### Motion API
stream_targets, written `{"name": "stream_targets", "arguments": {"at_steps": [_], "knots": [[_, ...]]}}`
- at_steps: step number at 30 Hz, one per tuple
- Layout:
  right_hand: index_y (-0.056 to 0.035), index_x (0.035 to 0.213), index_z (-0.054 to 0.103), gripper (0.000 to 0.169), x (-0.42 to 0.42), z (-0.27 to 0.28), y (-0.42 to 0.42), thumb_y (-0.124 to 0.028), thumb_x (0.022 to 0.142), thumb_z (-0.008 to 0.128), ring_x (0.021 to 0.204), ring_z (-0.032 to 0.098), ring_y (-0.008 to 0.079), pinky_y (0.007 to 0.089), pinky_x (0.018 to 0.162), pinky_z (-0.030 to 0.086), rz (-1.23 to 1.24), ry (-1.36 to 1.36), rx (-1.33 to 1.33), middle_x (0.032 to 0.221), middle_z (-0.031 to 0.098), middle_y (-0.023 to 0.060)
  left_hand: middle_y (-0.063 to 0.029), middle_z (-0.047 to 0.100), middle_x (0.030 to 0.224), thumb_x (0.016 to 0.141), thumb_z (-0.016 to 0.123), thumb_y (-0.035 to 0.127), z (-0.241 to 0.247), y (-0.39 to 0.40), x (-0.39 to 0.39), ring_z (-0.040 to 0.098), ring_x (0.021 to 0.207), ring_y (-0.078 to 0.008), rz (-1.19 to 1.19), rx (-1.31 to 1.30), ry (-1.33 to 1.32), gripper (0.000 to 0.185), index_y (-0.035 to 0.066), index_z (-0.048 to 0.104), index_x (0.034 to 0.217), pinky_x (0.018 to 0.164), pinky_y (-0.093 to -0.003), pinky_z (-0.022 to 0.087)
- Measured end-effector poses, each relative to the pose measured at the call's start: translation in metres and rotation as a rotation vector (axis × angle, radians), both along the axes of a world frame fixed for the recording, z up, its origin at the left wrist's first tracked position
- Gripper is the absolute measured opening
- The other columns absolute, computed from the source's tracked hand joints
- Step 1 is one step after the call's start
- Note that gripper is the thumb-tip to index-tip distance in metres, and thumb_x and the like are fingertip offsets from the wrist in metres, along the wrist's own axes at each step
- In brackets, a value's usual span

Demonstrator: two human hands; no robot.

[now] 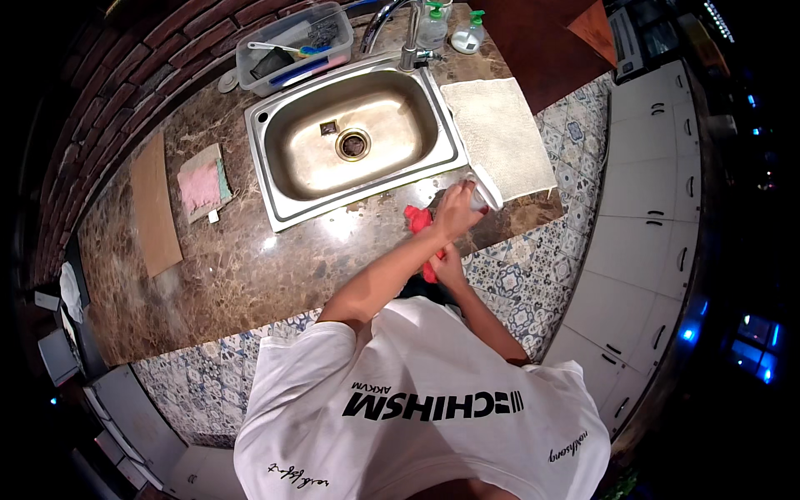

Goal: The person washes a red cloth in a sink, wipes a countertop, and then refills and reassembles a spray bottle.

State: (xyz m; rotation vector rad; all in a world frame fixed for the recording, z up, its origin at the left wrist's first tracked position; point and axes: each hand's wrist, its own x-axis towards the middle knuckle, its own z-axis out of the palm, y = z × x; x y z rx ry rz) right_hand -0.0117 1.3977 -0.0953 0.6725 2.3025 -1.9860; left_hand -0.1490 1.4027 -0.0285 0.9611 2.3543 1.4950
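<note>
My left hand (456, 212) crosses toward the right and grips a small white-rimmed container (488, 187), tilted on its side near the sink's front right corner; its exact kind is unclear. Below it, my right hand (447, 267) holds a red cloth (429, 272) close to the counter's front edge. Part of that cloth lies beyond my left forearm, which hides its middle. Just beyond the hands is the stainless steel sink (369, 177), with a drain (353, 145) in its bottom. A cream towel (506, 137) lies flat to the right of the sink, beside the container.
A chrome faucet (409, 53) and two green-topped pump bottles (432, 31) stand behind the sink. A clear plastic bin (250, 59) holds brushes and scrubbers. Folded cloths (201, 184) and a brown board (155, 212) lie left on the marble-patterned counter (250, 281). Water drops wet the front.
</note>
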Motion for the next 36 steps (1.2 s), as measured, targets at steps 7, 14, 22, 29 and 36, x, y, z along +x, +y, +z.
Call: {"name": "stream_targets", "arguments": {"at_steps": [7,14,22,29,36], "knots": [[-0.0005,0.135,0.044,0.05,-0.014,0.03,0.058,-0.01,0.089,0.058,0.125,0.048,0.0336,0.0389,0.104,0.037,-0.091,0.286,0.416,0.134,0.049,0.0225,-0.0173,0.062,0.112,0.079,0.075,0.029,0.1,-0.079,-0.037,0.059,0.106,-0.0254,0.272,0.345,-0.325,0.058,0.002,0.052,0.125,0.09,-0.0358,0.049],[-0.0002,0.141,0.035,0.053,-0.107,0.01,0.087,-0.006,0.091,0.049,0.133,0.033,0.0424,0.0433,0.111,0.028,-0.056,0.314,0.781,0.141,0.037,0.0272,-0.015,0.059,0.11,0.087,0.069,0.023,0.071,-0.261,-0.043,0.057,0.1,-0.02,0.709,0.237,-0.391,0.048,-0.003,0.052,0.124,0.089,-0.0337,0.046],[0.0016,0.141,0.034,0.054,-0.141,-0.009,-0.099,-0.006,0.089,0.046,0.132,0.034,0.0454,0.0488,0.112,0.026,0.157,0.35,0.838,0.142,0.037,0.0265,-0.0111,0.057,0.113,0.089,0.067,0.018,0.033,-0.392,0.036,0.054,0.103,-0.0167,1.064,0.236,-0.517,0.046,-0.003,0.048,0.125,0.091,-0.03,0.042],[-0.0014,0.139,0.038,0.055,-0.189,-0.001,-0.294,-0.007,0.086,0.051,0.134,0.032,0.0404,0.046,0.114,0.024,0.543,0.506,0.797,0.144,0.035,0.0234,-0.0128,0.056,0.113,0.089,0.066,0.014,0.06,-0.423,0.056,0.054,0.102,-0.0178,1.15,0.271,-0.48,0.047,-0.003,0.045,0.127,0.091,-0.0306,0.043],[-0.0028,0.139,0.039,0.06,-0.168,0.008,-0.316,-0.004,0.08,0.051,0.137,0.029,0.0361,0.0437,0.115,0.023,0.83,0.608,0.735,0.145,0.035,0.0204,-0.01,0.058,0.111,0.09,0.066,0.015,0.045,-0.455,0.068,0.056,0.099,-0.0158,1.225,0.308,-0.479,0.042,-0.002,0.047,0.124,0.088,-0.0288,0.045]]}}
